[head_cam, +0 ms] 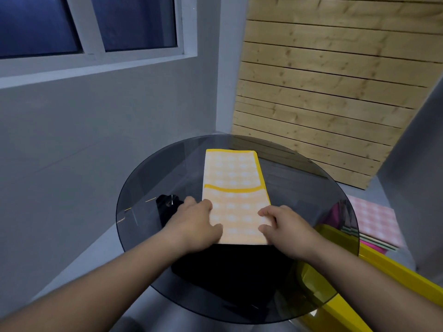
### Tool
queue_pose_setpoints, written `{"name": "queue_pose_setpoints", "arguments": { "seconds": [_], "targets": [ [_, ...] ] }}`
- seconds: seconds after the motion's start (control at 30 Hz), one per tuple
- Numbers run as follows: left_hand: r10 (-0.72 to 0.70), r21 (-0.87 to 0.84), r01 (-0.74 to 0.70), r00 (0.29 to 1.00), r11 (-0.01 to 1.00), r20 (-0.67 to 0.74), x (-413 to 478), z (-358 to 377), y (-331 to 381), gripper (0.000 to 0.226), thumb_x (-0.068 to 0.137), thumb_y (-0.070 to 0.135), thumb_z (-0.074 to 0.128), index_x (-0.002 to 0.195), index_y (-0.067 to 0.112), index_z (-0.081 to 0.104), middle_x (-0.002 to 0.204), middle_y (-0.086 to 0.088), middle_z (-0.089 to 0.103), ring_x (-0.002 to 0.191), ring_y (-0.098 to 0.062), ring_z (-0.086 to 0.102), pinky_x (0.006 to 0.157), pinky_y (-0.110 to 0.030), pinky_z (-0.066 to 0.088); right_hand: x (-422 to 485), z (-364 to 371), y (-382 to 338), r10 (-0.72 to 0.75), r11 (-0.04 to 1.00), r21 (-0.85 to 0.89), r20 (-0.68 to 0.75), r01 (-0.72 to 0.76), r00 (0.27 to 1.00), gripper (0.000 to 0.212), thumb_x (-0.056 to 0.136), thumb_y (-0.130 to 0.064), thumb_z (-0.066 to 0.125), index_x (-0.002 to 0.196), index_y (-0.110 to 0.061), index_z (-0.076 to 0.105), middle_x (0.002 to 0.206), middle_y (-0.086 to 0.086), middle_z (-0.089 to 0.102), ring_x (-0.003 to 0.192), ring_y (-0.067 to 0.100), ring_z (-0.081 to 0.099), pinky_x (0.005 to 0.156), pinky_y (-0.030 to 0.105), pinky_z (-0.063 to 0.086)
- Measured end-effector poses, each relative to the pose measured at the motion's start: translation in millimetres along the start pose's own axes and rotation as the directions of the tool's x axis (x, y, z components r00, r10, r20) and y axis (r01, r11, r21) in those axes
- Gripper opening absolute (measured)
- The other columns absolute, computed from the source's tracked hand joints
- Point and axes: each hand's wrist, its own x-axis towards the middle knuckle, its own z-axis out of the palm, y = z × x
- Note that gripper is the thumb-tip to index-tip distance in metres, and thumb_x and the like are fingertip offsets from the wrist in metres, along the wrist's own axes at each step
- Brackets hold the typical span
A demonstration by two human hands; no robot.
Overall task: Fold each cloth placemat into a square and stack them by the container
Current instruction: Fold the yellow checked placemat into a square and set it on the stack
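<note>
A yellow checked placemat [233,178] lies on the round glass table [148,178], folded into a long strip with a yellow hem running across its middle. My left hand [195,224] grips the strip's near left edge, thumb on top of the cloth. On the near right edge my right hand [285,226] holds the cloth the same way, fingers curled onto it. A stack of folded placemats [375,221], pink checked on top, lies on the floor to the right beside the yellow container [388,269].
The glass top is see-through, and a black base [230,269] shows beneath it. A wooden slat panel [323,92] leans against the wall behind the table. The grey wall and window are to the left.
</note>
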Motion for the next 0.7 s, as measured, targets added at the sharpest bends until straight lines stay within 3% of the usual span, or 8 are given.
{"name": "queue_pose_setpoints", "arguments": {
  "seconds": [0.07, 0.13, 0.2, 0.27, 0.33, 0.57, 0.63, 0.7],
  "targets": [
    [0.058, 0.17, -0.054, 0.998, 0.984, -0.021, -2.1, 6.0, 2.1, 0.041, 0.089, 0.046, 0.048, 0.119, 0.018, 0.044, 0.13, -0.005, 0.031, 0.122, -0.026, 0.034, 0.099, -0.037, 0.037, 0.7, 0.4, 0.7, -0.013, 1.0, -0.021, 0.025, 0.013, 1.0, 0.046, 0.097, -0.036, 0.053, 0.141, -0.025, 0.048, 0.132, 0.0, 0.044, 0.123, 0.023, 0.051, 0.104, 0.033, 0.04],
    [0.11, 0.23, -0.106, 0.994, 0.967, -0.002, 0.8, 12.4, -1.9, 0.043, 0.088, 0.047, 0.044, 0.119, 0.017, 0.04, 0.148, -0.01, 0.02, 0.137, -0.029, 0.019, 0.109, -0.04, 0.028, 0.2, 0.2, 0.9, -0.021, 0.999, -0.03, 0.047, 0.022, 0.999, 0.048, 0.097, -0.037, 0.052, 0.143, -0.024, 0.046, 0.131, 0.0, 0.042, 0.123, 0.024, 0.05, 0.104, 0.033, 0.039],
    [0.187, 0.228, -0.191, 0.982, 0.955, 0.038, 6.3, 14.9, -6.3, 0.055, 0.087, 0.045, 0.043, 0.132, 0.015, 0.034, 0.164, -0.012, -0.006, 0.152, -0.027, -0.009, 0.121, -0.042, 0.011, -0.7, -0.5, 0.3, -0.03, 0.999, -0.041, 0.059, 0.033, 0.998, 0.05, 0.097, -0.037, 0.052, 0.144, -0.024, 0.044, 0.13, -0.001, 0.04, 0.122, 0.023, 0.05, 0.104, 0.032, 0.039],
    [0.304, 0.277, -0.313, 0.95, 0.908, 0.078, 14.3, 13.0, -5.3, 0.075, 0.085, 0.043, 0.044, 0.149, 0.014, 0.021, 0.164, -0.011, -0.022, 0.15, -0.022, -0.025, 0.124, -0.041, -0.004, -1.4, -1.3, 0.3, -0.035, 0.998, -0.051, 0.073, 0.039, 0.997, 0.05, 0.096, -0.038, 0.053, 0.144, -0.025, 0.043, 0.128, -0.002, 0.038, 0.122, 0.023, 0.05, 0.104, 0.032, 0.039],
    [0.356, 0.316, -0.371, 0.929, 0.873, 0.106, 24.0, 11.4, -0.8, 0.084, 0.087, 0.045, 0.041, 0.157, 0.014, 0.006, 0.164, -0.01, -0.023, 0.149, -0.02, -0.028, 0.124, -0.041, -0.01, -1.7, -2.6, -0.7, -0.039, 0.998, -0.055, 0.082, 0.043, 0.996, 0.05, 0.097, -0.038, 0.053, 0.144, -0.026, 0.043, 0.126, -0.003, 0.037, 0.121, 0.022, 0.05, 0.104, 0.032, 0.039],
    [0.234, 0.346, -0.232, 0.972, 0.909, 0.038, 31.5, 34.9, -1.4, 0.074, 0.101, 0.056, 0.011, 0.158, 0.013, -0.009, 0.164, -0.008, -0.022, 0.15, -0.02, -0.025, 0.123, -0.042, -0.013, -2.5, -0.9, -0.2, -0.04, 0.999, -0.029, 0.089, 0.043, 0.995, 0.046, 0.097, -0.037, 0.053, 0.14, -0.024, 0.048, 0.121, -0.003, 0.035, 0.117, 0.019, 0.048, 0.104, 0.03, 0.039],
    [0.243, 0.353, -0.24, 0.969, 0.904, 0.037, 30.7, 35.4, -1.4, 0.073, 0.102, 0.055, 0.012, 0.158, 0.013, -0.009, 0.164, -0.009, -0.022, 0.15, -0.022, -0.026, 0.123, -0.041, -0.013, -1.4, -1.6, -4.7, -0.036, 0.991, -0.129, 0.027, 0.039, 0.999, 0.046, 0.095, -0.041, 0.052, 0.138, -0.024, 0.048, 0.131, 0.0, 0.03, 0.127, 0.022, 0.036, 0.107, 0.035, 0.034],
    [0.245, 0.357, -0.242, 0.969, 0.902, 0.036, 31.1, 35.8, -1.1, 0.073, 0.102, 0.054, 0.013, 0.158, 0.013, -0.01, 0.164, -0.009, -0.022, 0.15, -0.023, -0.026, 0.123, -0.041, -0.013, 5.5, -3.4, -13.2, -0.166, 0.939, -0.318, -0.079, 0.133, 0.983, 0.046, 0.097, -0.044, 0.044, 0.138, -0.024, 0.045, 0.156, 0.001, 0.012, 0.145, 0.026, 0.012, 0.115, 0.042, 0.021]
  ]
}}
